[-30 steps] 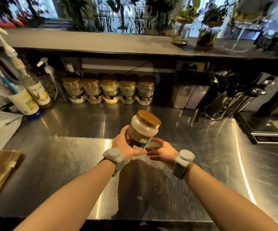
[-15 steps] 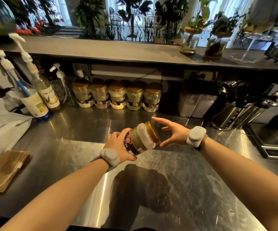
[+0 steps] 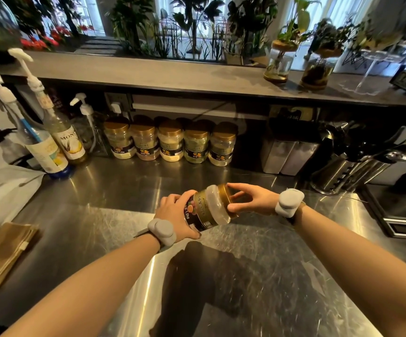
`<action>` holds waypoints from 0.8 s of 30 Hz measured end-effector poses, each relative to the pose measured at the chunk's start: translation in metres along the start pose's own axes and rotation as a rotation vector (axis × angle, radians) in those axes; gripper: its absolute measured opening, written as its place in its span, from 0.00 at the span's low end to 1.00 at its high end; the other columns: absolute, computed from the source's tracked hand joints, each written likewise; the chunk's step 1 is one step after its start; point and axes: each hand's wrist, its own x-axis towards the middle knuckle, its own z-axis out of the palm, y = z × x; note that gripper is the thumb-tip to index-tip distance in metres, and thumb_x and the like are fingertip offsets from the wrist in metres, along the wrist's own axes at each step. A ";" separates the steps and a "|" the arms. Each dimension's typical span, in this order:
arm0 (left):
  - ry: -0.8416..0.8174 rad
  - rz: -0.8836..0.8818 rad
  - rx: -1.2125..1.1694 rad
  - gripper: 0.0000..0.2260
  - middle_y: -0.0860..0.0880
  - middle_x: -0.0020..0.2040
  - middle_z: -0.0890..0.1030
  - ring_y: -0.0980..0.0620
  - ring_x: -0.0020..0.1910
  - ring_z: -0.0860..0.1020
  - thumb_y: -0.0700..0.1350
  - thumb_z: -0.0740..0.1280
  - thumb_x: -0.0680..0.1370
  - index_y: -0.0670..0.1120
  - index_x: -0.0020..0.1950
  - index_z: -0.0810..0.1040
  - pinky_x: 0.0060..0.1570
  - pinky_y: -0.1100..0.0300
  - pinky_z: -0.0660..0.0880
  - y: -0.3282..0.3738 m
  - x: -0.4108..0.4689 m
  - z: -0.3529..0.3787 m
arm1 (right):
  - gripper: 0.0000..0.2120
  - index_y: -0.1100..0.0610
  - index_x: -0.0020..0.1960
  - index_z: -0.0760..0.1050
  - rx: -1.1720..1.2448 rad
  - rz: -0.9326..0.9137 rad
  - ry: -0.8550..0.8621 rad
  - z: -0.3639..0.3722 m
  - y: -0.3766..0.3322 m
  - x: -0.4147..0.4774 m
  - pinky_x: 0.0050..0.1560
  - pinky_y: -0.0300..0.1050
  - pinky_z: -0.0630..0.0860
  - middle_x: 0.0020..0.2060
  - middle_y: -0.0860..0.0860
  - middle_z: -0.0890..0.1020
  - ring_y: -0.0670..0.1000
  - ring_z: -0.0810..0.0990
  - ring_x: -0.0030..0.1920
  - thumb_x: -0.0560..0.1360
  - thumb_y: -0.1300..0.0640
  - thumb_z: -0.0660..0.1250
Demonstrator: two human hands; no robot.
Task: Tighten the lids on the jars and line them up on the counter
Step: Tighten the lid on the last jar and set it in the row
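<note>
Jar (image 3: pixel 208 207): being held tilted on its side above the counter (image 3: pixel 282 276), mid-frame, lid pointing right.
Left hand (image 3: pixel 176 215): wrapping the jar's labelled base, grip clenched round it.
Right hand (image 3: pixel 255 199): pinching the gold lid (image 3: pixel 226 194) w/ thumb below & fingers (image 3: pixel 239 186) over the top; grip grasping the lid rim.
Row (image 3: pixel 170 142): five gold-lidded jars standing upright, side by side, at the back of the counter under the shelf (image 3: pixel 148 74).
Pump bottles (image 3: pixel 58 132): standing left of the row.
Wrists: each wearing a grey band.
</note>
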 end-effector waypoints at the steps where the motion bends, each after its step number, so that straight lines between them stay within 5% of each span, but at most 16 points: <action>1: -0.002 -0.004 -0.003 0.47 0.53 0.62 0.69 0.50 0.63 0.65 0.60 0.77 0.55 0.63 0.70 0.57 0.61 0.50 0.72 0.001 0.001 0.001 | 0.44 0.45 0.77 0.52 0.011 0.024 -0.002 0.000 0.001 0.000 0.64 0.53 0.73 0.70 0.52 0.70 0.53 0.72 0.66 0.67 0.42 0.71; 6: -0.017 -0.023 -0.024 0.48 0.53 0.63 0.69 0.49 0.64 0.65 0.60 0.77 0.55 0.63 0.70 0.57 0.62 0.48 0.72 0.002 0.004 0.005 | 0.55 0.33 0.74 0.43 0.008 -0.091 0.020 -0.001 0.005 -0.003 0.71 0.57 0.65 0.77 0.50 0.54 0.56 0.59 0.75 0.64 0.53 0.79; 11: -0.022 -0.007 -0.017 0.48 0.53 0.64 0.69 0.49 0.64 0.64 0.60 0.77 0.56 0.63 0.70 0.57 0.62 0.48 0.71 0.005 0.006 0.006 | 0.52 0.31 0.73 0.51 -0.007 -0.164 -0.063 -0.003 0.003 0.001 0.70 0.60 0.67 0.75 0.44 0.59 0.52 0.61 0.74 0.66 0.64 0.77; 14: -0.020 -0.011 -0.025 0.48 0.53 0.64 0.69 0.49 0.64 0.65 0.60 0.78 0.56 0.63 0.70 0.57 0.62 0.48 0.71 0.005 0.006 0.006 | 0.48 0.31 0.73 0.53 -0.004 -0.168 -0.047 -0.004 0.005 0.001 0.67 0.57 0.71 0.72 0.44 0.62 0.53 0.65 0.72 0.68 0.62 0.76; 20: -0.018 -0.013 -0.023 0.48 0.53 0.64 0.69 0.49 0.64 0.64 0.59 0.78 0.56 0.62 0.71 0.57 0.62 0.48 0.71 0.005 0.005 0.005 | 0.43 0.37 0.75 0.48 0.073 -0.004 -0.005 0.001 0.003 -0.001 0.65 0.59 0.72 0.74 0.53 0.63 0.58 0.68 0.70 0.67 0.38 0.68; 24: -0.023 -0.021 -0.031 0.48 0.52 0.64 0.68 0.49 0.65 0.64 0.58 0.79 0.57 0.62 0.71 0.57 0.63 0.48 0.70 0.004 0.005 0.004 | 0.54 0.37 0.76 0.43 -0.014 -0.116 -0.007 0.001 0.005 -0.004 0.73 0.59 0.60 0.77 0.48 0.52 0.56 0.53 0.77 0.66 0.54 0.78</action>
